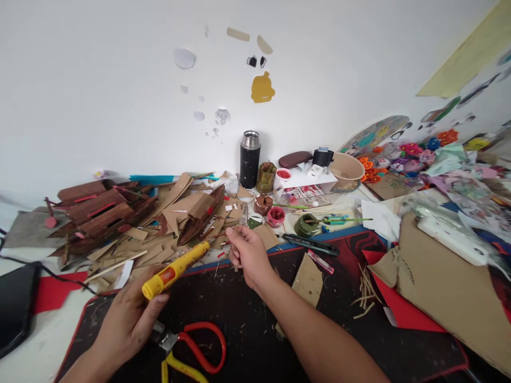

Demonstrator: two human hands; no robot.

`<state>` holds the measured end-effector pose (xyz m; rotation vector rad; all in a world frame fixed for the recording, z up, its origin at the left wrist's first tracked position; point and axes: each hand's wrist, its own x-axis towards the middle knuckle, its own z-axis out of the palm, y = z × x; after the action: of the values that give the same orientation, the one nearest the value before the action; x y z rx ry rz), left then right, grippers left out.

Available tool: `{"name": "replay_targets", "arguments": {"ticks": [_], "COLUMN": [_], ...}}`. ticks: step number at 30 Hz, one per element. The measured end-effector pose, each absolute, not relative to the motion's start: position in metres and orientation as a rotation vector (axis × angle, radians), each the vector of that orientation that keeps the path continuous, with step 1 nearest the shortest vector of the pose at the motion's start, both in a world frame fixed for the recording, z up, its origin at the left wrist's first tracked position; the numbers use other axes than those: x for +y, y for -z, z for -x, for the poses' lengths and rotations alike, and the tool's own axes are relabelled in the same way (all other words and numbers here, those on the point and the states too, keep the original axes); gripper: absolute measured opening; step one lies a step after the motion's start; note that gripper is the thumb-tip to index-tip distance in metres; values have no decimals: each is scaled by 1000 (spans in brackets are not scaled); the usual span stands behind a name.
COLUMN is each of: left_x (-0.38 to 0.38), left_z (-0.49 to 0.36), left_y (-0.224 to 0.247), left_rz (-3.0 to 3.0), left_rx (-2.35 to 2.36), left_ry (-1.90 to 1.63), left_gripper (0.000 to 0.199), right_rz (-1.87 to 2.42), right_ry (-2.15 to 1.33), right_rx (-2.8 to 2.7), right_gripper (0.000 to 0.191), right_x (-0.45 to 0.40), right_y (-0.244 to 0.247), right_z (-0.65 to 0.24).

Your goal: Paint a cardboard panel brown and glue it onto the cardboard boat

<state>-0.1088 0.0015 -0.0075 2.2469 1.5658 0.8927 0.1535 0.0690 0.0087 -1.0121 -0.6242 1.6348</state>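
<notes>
Left hand (130, 314): mine, over the near left part of the desk (38, 351), thumb and fingers closed around a yellow tube (187, 260) with a reddish window in its side.
Yellow tube: tilted, its far end pointing toward my other hand and the scraps behind.
Right hand (249, 255): fingers curled in and drawn together, near the middle of the desk; at their tips is a thin brown strip (221, 234) — too small for me to tell whether I grip it.
Brown boat (202, 215): just beyond my fingertips, a red dot on its side, lying on the cardboard scraps (167, 213).
Other brown boats (106, 210): heaped toward the desk's back left corner, with red strips on them.
Cutting tool (171, 340): by the desk's near edge, partly behind my left hand, one handle red and the other yellow, both on the dark mat (247, 308).
Paint jars: brown jar (263, 204), red jar (275, 216) and green jar (306, 225) beyond my right hand, brushes (343, 219) lying by the green one.
Black flask (249, 165): upright near the back edge, against the wall.
Dark knife (311, 244): across the mat's far border, right of my right hand.
Large cardboard (451, 298): toward the right edge — a white device (453, 239) lies on it.
</notes>
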Motion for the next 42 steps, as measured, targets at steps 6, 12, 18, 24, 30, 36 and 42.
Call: {"name": "replay_targets", "arguments": {"ticks": [6,12,18,24,30,36,42], "left_x": [0,0,-7,-4,-2,-4,-7], "left_z": [111,106,90,92,96,94,88], "left_y": [10,3,-1,-1,-1,2,1], "left_rz": [-2265,-2261,-2126,-2183,-2181,-2126,-2093], "left_rx": [1564,1544,1645,1630,1618,1642,1681], "left_ry": [-888,-890,-970,-986,-1000,-1024,-1054], "left_gripper": [36,34,37,35,34,37,38], "right_rz": [1013,998,997,999,989,995,1007], "right_ry": [-1638,-1672,-1690,-1726,-1728,-1756,-1763], "right_rx": [-626,-624,-620,-621,-618,-613,-614], "right_gripper": [41,42,46,51,53,55,54], "right_x": [69,68,68,68,68,68,68], "right_y": [-9,-9,-8,-8,-7,-6,-7], "right_z": [-154,-154,-154,-156,-156,-157,-158]}}
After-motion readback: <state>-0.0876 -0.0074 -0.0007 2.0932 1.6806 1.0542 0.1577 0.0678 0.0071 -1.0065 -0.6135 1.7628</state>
